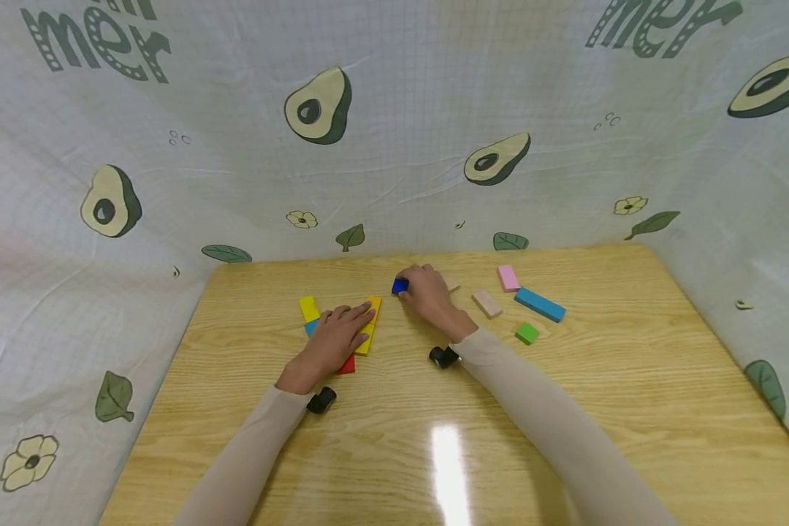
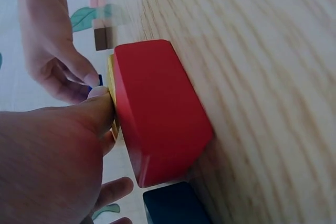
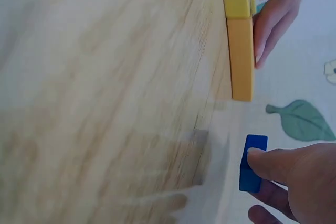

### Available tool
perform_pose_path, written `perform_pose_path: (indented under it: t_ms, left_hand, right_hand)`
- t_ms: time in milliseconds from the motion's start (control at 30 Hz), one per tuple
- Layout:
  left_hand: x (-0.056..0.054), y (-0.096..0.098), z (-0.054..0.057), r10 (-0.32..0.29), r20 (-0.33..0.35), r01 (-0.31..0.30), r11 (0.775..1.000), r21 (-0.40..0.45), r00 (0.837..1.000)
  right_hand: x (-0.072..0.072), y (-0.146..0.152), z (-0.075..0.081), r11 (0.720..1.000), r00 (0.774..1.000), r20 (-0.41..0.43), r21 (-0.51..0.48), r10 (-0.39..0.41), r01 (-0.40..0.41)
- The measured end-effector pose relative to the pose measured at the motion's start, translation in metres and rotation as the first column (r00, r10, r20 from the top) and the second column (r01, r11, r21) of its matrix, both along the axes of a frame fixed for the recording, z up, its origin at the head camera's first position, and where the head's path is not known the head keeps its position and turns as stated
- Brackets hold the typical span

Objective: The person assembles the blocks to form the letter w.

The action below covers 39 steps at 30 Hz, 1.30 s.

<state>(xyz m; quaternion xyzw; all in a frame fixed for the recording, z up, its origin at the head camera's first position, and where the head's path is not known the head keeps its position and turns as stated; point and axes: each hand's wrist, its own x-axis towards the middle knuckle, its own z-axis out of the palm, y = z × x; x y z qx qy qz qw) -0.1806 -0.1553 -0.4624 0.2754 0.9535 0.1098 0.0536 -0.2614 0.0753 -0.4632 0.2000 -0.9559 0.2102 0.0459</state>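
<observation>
My right hand (image 1: 430, 296) pinches a dark blue block (image 3: 253, 163) between thumb and fingers, held close over the back of the table. In the head view my left hand (image 1: 332, 340) rests with extended fingers on a group of flat blocks. At its right edge, a yellow block (image 1: 365, 343) and an orange block (image 1: 374, 307) lie end to end. A red block (image 2: 157, 114) sits nearest the left wrist, with a blue block (image 1: 312, 326) and another yellow block (image 1: 309, 308) to the left. The palm hides the middle of the group.
Right of the right hand lie a beige block (image 1: 486, 303), a pink block (image 1: 508, 278), a long blue block (image 1: 540, 304) and a small green block (image 1: 527, 334). An avocado-print cloth (image 1: 394, 183) borders the wooden table (image 1: 381, 453) at the back and sides.
</observation>
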Motion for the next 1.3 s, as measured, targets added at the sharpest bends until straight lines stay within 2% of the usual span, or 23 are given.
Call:
perform_pose_path:
  t_ms: [233, 500, 1033, 1300]
  left_hand:
    - [0.000, 0.000, 0.001, 0.002, 0.013, -0.002, 1.000, -0.004, 1.000]
    - [0.001, 0.001, 0.000, 0.000, -0.001, 0.000, 1.000, -0.002, 1.000]
    - [0.000, 0.001, -0.001, 0.007, 0.002, -0.007, 1.000, -0.013, 1.000]
    - [-0.001, 0.001, -0.002, 0.006, 0.010, -0.006, 1.000, -0.015, 1.000]
  right_hand:
    - [0.008, -0.003, 0.003, 0.998, 0.998, 0.014, 0.006, 0.056, -0.056]
    - [0.008, -0.007, 0.001, 0.996, 0.996, 0.027, 0.001, 0.084, -0.084]
    - [0.005, -0.013, -0.003, 0.994, 0.994, 0.034, -0.018, 0.107, -0.106]
    - [0.005, -0.011, -0.002, 0.995, 0.995, 0.031, 0.032, 0.096, -0.097]
